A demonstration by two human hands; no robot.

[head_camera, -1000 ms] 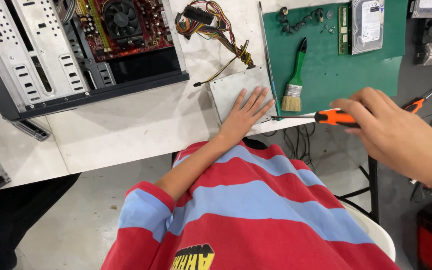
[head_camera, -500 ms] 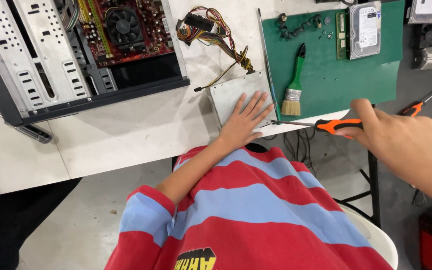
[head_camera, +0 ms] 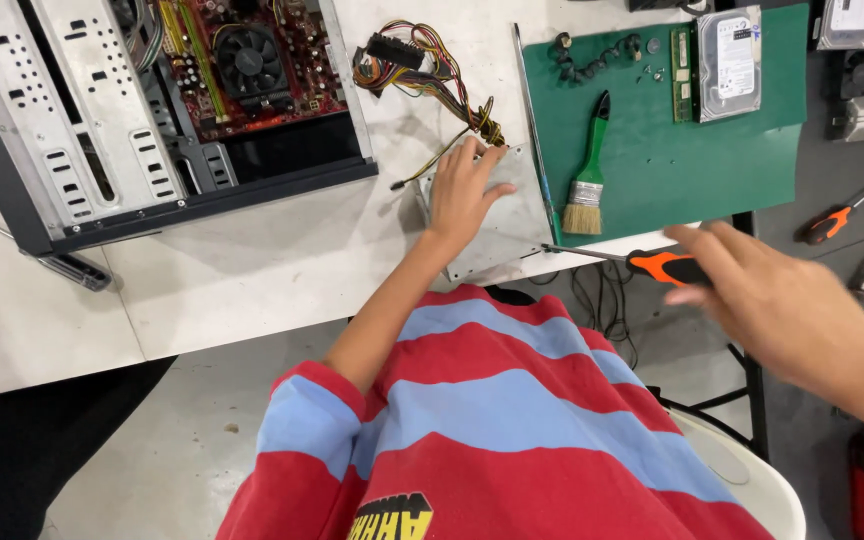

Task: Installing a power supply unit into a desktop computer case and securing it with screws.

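The left hand (head_camera: 464, 192) lay flat, fingers spread, on the grey metal power supply box (head_camera: 482, 215) near the white table's (head_camera: 252, 270) front edge, holding nothing, just pressing down. The right hand (head_camera: 767, 300) was loosely curled by the orange-handled screwdriver's (head_camera: 642, 264) handle; couldn't tell if it actually gripped it. My worry: the tip sat just beside the box, near that forearm, so a slip could've jabbed skin, or nudged the box off the edge.
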